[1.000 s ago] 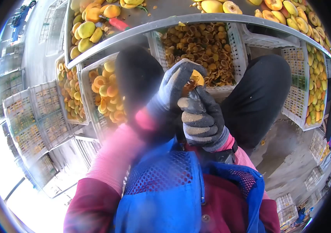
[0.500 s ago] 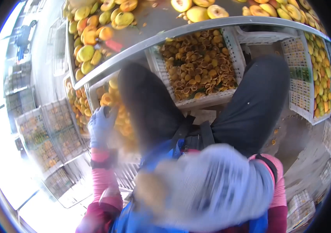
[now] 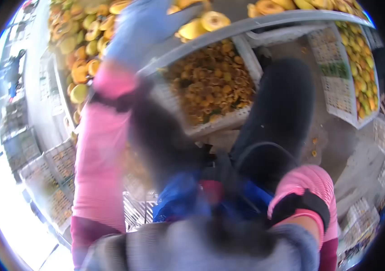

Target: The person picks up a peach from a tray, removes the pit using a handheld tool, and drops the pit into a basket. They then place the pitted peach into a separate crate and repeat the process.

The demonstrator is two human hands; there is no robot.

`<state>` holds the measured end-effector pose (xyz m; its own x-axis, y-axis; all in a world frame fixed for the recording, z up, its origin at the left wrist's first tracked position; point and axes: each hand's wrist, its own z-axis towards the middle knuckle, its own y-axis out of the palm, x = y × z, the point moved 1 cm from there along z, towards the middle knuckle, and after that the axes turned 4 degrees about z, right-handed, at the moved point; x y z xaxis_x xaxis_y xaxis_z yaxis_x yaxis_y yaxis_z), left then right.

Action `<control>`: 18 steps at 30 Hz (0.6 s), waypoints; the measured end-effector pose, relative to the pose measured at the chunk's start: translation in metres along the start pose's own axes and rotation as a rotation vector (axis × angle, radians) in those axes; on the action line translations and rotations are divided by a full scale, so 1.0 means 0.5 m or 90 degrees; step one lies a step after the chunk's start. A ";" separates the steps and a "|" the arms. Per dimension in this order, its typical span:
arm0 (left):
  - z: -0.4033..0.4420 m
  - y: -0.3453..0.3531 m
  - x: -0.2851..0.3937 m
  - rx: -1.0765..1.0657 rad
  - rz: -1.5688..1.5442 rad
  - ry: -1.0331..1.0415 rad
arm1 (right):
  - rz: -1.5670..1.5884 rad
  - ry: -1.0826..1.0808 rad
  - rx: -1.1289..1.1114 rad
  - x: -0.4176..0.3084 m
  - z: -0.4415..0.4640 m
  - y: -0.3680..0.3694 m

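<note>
- Reaching over the table (image 3: 292,17), left hand (image 3: 140,34) in a pale blue glove, heavily motion-blurred
- Left fingers: one digit juts out apart from the rest, toward the cut fruit (image 3: 215,21); can't tell if the others are spread or pressed together, or if they hold anything
- Cut fruit lies on the table just beside that hand, pit side up, yellow piece (image 3: 191,30) next to it; contact with the hand unclear
- Right hand (image 3: 210,246) low in view, close to the camera, gloved, smeared by motion; can't tell finger state or whether it holds anything
- More fruit (image 3: 78,67) piled on the table, left side
- White crate (image 3: 248,56) below the table edge, full of brownish-orange pieces (image 3: 215,81)
- Second crate (image 3: 337,92) at far right, yellow-green fruit in it
</note>
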<state>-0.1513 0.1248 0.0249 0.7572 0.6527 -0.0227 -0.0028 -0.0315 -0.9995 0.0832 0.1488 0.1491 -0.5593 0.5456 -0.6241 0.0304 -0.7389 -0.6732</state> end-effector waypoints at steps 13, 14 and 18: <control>-0.028 0.050 -0.066 -0.191 -0.026 0.017 | 0.346 0.336 -0.015 0.168 -0.136 0.136; -0.044 0.054 -0.094 -0.169 -0.046 -0.008 | 0.384 0.387 -0.007 0.179 -0.137 0.134; -0.131 -0.013 -0.047 0.034 -0.143 -0.034 | 0.605 0.587 0.214 0.214 -0.163 0.184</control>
<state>-0.1264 0.0602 0.0335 0.7068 0.6784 0.2005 0.1259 0.1583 -0.9793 0.0938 0.1716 -0.0122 0.3186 -0.2569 -0.9124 -0.1850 -0.9609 0.2059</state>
